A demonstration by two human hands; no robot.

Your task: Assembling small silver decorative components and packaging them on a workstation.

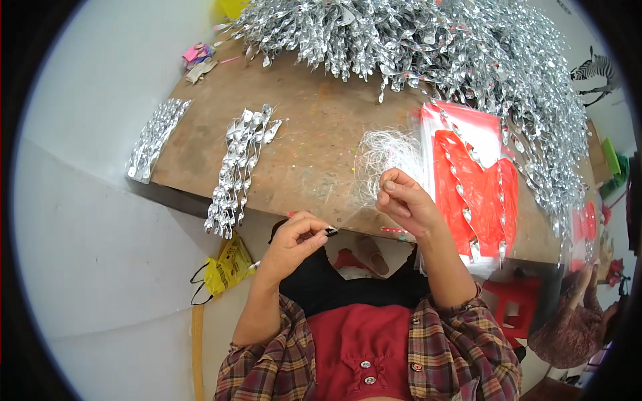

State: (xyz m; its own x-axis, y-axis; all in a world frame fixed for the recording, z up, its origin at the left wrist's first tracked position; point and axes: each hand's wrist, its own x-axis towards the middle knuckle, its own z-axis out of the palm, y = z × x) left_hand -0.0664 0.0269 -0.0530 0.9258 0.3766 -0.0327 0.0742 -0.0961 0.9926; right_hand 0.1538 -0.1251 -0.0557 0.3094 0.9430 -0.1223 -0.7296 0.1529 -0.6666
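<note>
- The left hand (294, 239), at lower centre of the frame, has its fingers curled in, and its fingertips pinch a small dark piece (331, 231) that sticks out to the right of them.
- The right hand (404, 200), just right of centre, is raised a little higher; thumb and forefinger are pressed together at the top, pinching something too fine to make out, probably a clear thread.
- A tangle of thin white threads (384, 157) lies on the brown table (314, 134) right above and left of the right hand, nearly touching its fingertips.
- A stack of clear bags with red backing (471, 180) lies just right of the right hand, silver spiral strands laid across it.
- A large heap of silver spiral strands (455, 47) fills the top and upper right of the frame.
- Two smaller bundles lie at left: one (241, 167) hanging over the table's near edge, above and left of the left hand, another (155, 137) at the far left edge.
- A yellow bag (231, 264) sits below the table, left of the left hand.
</note>
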